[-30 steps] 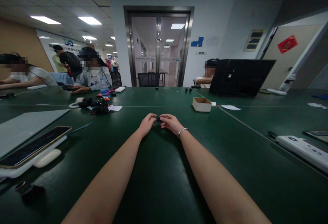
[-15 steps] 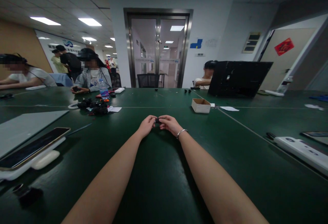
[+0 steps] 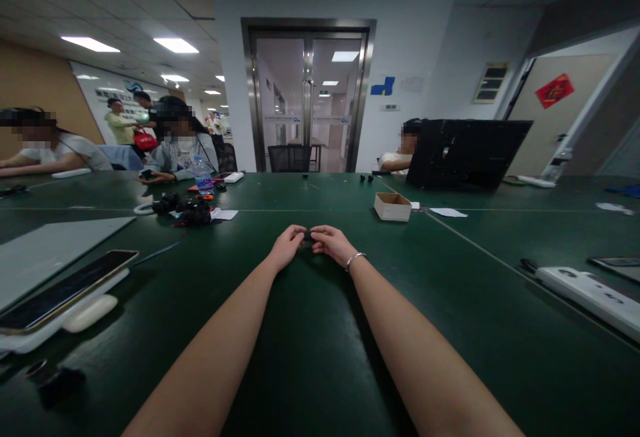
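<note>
Both arms stretch forward over the dark green table [image 3: 320, 330]. My left hand [image 3: 289, 245] and my right hand [image 3: 331, 244] face each other, fingertips bent inward and a small gap between them. Pinched between the two sets of fingertips is a small black piece [image 3: 308, 236], mostly hidden by the fingers; its kind is too small to make out. A silver bracelet [image 3: 356, 261] circles my right wrist. Both hands are closed on the piece, just above or on the table surface.
A small open box [image 3: 393, 207] stands ahead to the right, near a large black monitor [image 3: 467, 154]. Ahead left lie black parts [image 3: 193, 210] and a water bottle [image 3: 203, 176]. A phone [image 3: 70, 290] lies at left, a white power strip [image 3: 590, 297] at right. Co-workers sit across the table.
My hands keep nearly the same place and grip, and the black piece shows slightly less between the fingers. In the background, people standing at the left have shifted, and a red bag now shows.
</note>
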### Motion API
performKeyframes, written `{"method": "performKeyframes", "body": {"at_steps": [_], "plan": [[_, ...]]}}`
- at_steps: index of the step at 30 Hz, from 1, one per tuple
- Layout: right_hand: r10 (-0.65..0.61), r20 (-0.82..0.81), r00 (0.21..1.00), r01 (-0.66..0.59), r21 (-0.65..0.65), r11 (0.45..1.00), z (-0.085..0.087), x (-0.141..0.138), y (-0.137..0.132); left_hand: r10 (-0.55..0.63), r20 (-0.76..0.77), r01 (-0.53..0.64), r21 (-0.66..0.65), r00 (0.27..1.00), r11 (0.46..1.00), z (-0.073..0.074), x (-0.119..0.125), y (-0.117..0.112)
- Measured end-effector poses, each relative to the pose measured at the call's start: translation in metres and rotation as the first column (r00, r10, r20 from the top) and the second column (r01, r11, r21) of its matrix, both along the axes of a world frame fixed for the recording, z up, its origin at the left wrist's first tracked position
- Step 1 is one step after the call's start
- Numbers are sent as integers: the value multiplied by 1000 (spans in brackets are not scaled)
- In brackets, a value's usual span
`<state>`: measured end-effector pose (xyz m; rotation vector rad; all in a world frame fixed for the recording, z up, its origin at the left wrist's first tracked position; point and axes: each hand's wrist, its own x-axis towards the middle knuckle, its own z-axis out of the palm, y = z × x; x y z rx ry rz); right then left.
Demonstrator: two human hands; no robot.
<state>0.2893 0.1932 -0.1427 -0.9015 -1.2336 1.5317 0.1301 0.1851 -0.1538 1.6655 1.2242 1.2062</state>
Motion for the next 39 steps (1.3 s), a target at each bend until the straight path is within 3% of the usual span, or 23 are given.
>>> {"method": "performKeyframes", "body": {"at_steps": [12, 17, 30, 39], "plan": [[9, -2, 1000, -9, 6, 1000, 0, 1, 1, 18, -3, -18, 20, 1000, 1000, -2, -2, 1], [14, 21, 1000, -14, -3, 1000, 1, 2, 0, -31, 14, 30, 7, 999, 1000, -1, -1, 1], [14, 20, 1000, -14, 25, 1000, -1, 1, -1, 10, 14, -10, -5, 1000, 1000, -2, 0, 2], [8, 32, 999, -9, 24, 1000, 0, 1, 0, -55, 5, 55, 12, 998, 998, -5, -1, 5]]}}
